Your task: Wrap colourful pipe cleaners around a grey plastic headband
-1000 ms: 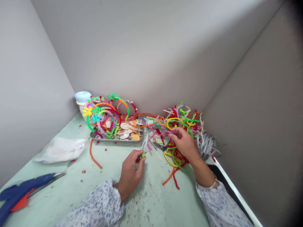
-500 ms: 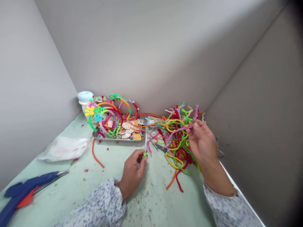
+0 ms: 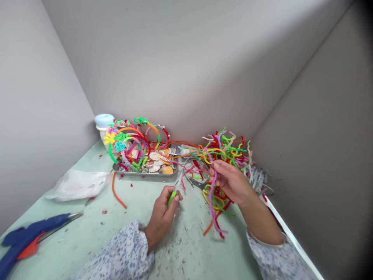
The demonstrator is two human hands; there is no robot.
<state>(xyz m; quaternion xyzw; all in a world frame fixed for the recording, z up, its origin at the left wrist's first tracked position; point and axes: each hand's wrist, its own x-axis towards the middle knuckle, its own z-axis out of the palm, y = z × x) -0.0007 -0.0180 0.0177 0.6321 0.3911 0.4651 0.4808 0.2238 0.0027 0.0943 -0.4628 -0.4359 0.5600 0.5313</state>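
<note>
My left hand is closed around one end of a thin pale headband. Bright green pipe cleaner covers that end between the fingers. The rest of the band seems to curve off toward the scissors and pile, where it is hard to follow. My right hand pinches a purple pipe cleaner, which hangs down in a wavy line over the pile's near side. Behind and below that hand lies a tangled heap of coloured pipe cleaners. Scissors with dark blades lie partly under it.
A metal tray holds shells, with several decorated headbands standing on it. A jar with a blue lid is behind. At left are a plastic bag and a blue glue gun. Plain grey headbands lie at right.
My right hand has moved left and down, drawing the purple pipe cleaner off the pile. The headband in my left hand has tilted, showing more of its green end.
</note>
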